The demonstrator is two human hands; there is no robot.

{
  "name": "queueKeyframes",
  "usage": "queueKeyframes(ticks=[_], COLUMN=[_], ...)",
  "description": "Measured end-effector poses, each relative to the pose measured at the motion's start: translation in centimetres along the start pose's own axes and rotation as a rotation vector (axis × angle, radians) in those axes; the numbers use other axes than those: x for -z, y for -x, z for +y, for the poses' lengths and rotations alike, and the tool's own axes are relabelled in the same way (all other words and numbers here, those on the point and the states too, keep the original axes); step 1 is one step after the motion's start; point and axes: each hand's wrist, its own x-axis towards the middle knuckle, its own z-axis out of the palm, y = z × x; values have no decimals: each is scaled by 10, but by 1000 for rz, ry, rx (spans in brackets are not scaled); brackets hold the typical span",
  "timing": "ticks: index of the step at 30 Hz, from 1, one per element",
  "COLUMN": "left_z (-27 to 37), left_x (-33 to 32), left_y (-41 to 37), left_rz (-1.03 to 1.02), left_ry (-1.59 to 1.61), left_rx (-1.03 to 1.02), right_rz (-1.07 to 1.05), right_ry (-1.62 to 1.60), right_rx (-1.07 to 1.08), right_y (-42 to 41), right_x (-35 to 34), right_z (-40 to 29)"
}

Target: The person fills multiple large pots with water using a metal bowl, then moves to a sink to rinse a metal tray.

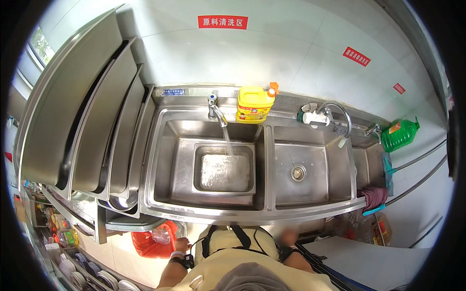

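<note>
Before me a chrome faucet [217, 111] runs water into a rectangular steel pan [196, 174], which sits in the left basin of a steel sink [165, 160]. My left hand [181, 244] hangs low at my side near a red plastic bag [143, 244]; its fingers look curled, and whether it holds anything is unclear. Low at my right side, my right hand [289, 237] is blurred, below the sink's front edge. Behind the left basin stands a yellow detergent jug [255, 105] with an orange pump. The right basin [309, 156] shows its drain.
Large steel pans [87, 109] stand on edge at the left. A curved faucet [336, 105], a green bottle [400, 135] and mops with a purple head [375, 198] are at the right. Stacked dishes [78, 280] sit at lower left; a white surface [364, 262] lies at lower right.
</note>
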Motion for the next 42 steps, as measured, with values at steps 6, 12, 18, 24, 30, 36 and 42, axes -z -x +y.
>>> queueKeyframes(ticks=[6,12,18,24,30,36,42], left_z=[4,69,20,20,-59,-52,47], left_x=[-3,3,4,5,-4,-11,-2], left_y=[-9,0,-12,-15,-48,-43,-4], left_rz=[7,205,85,27,51,62,118], left_ry=[410,805,266,-508,180,228,638], left_rx=[232,482,-124,-363,-55,26,356], right_rz=[-11,85,138,104,201,443,372], right_ry=[-116,-18,102,25,44,251,209], right_rx=[-209,-181,-17,-87,-131,-53,-17], right_y=[-11,-4,19,15,6,9,11], right_x=[-10,-36,-38,-32,6,-14,-13], right_z=[-2,15,24,20,-16,0,-4])
